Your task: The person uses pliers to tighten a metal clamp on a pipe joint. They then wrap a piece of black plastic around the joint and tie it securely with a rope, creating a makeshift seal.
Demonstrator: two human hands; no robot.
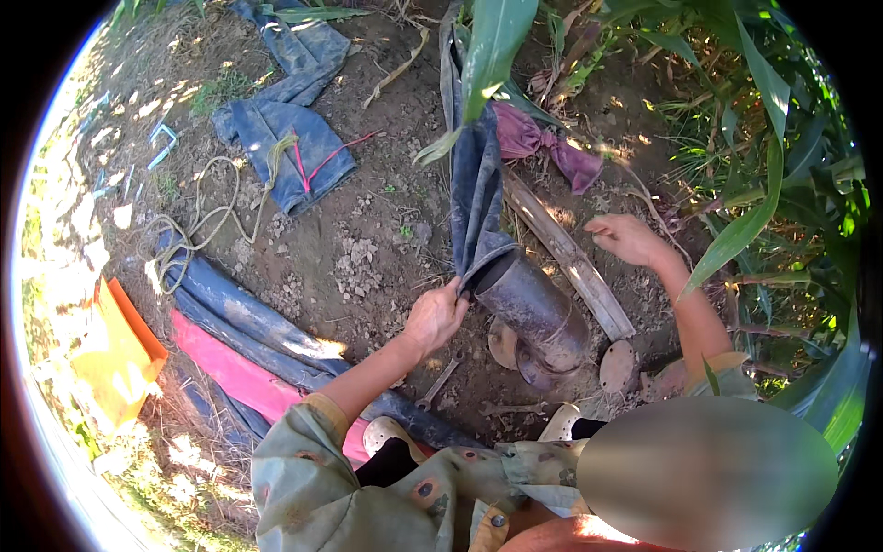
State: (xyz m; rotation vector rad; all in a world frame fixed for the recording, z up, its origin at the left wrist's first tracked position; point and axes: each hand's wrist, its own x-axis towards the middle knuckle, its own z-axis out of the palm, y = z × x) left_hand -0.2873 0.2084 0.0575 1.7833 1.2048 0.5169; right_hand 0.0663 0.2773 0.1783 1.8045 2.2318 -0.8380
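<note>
My left hand (438, 318) pinches the hose (478, 207) by its edge beside the pipe (533, 304); right of it, my right hand (629, 239), half-curled, has room.

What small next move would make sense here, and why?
Perhaps bring the bare right hand to the end of the long, blue, fabric-like hose: the bare left hand alone pinches it there, at the mouth of the dark, bent metal pipe, while the right appears empty.
</note>
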